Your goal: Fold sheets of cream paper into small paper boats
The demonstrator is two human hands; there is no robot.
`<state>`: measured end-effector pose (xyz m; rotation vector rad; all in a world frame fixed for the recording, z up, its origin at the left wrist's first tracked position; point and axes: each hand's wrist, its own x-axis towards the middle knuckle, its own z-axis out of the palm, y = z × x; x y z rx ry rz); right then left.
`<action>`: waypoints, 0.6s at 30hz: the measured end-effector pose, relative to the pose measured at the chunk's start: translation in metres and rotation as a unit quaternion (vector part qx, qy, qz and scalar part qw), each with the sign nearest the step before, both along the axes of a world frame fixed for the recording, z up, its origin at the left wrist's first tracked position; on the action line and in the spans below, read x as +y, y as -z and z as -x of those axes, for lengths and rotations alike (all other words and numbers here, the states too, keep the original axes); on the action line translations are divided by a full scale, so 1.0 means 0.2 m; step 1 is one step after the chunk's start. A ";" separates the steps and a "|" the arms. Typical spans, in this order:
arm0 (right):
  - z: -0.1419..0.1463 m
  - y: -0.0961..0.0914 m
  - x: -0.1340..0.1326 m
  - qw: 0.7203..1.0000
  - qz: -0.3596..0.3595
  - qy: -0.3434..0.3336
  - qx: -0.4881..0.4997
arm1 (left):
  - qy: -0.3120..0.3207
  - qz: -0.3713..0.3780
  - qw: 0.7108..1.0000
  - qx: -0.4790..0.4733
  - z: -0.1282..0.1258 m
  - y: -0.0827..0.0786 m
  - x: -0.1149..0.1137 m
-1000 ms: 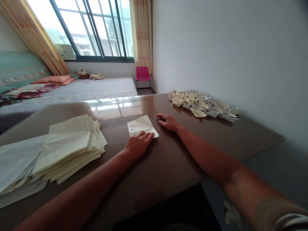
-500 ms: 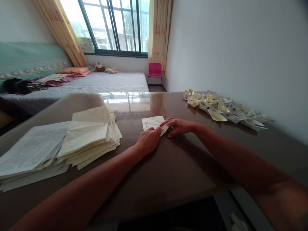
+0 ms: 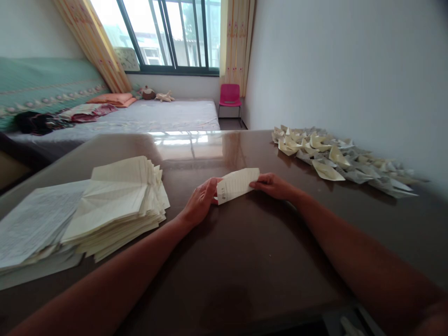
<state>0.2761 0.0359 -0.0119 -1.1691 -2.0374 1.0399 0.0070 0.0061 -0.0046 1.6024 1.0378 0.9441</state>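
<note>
Between my hands is a folded sheet of paper [image 3: 238,185], cream, ruled, with some printed characters near its left end. My left hand [image 3: 202,198] pinches that left end, thumb on top and fingers behind. The right end is gripped between thumb and fingers of my right hand [image 3: 273,185]. The paper is tilted toward me, just over the brown tabletop [image 3: 224,261]; whether its lower edge touches the top I cannot tell.
A thick stack of creased cream sheets [image 3: 112,196] lies at the left, beside a pile of printed white paper [image 3: 38,224]. Many folded paper boats [image 3: 329,154] crowd the right side by the wall. Beyond the table are a bed [image 3: 175,112] and a pink chair [image 3: 230,95].
The paper was flat on the table with both hands pressing at its right corner. Now it is lifted and turned, a narrow strip held at both ends, and my hands are farther apart.
</note>
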 end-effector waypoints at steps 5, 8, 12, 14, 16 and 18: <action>0.07 0.01 -0.01 0.995 -0.062 0.048 -0.066 | -0.061 -0.053 0.989 0.125 -0.01 0.01 0.01; 0.11 0.01 -0.02 0.978 -0.116 0.116 -0.127 | -0.085 -0.079 0.982 0.147 -0.01 0.03 0.04; 0.16 0.01 -0.04 0.963 -0.126 0.166 -0.169 | -0.065 -0.156 0.945 0.281 0.01 0.02 0.03; 0.17 0.02 -0.05 0.960 -0.138 0.165 -0.181 | -0.053 -0.202 0.897 0.388 0.02 0.01 0.01; 0.17 0.02 -0.05 0.956 -0.154 0.153 -0.198 | -0.052 -0.237 0.851 0.467 0.02 -0.01 -0.01; 0.17 0.03 -0.05 0.952 -0.166 0.141 -0.215 | -0.051 -0.253 0.821 0.509 0.01 -0.01 -0.02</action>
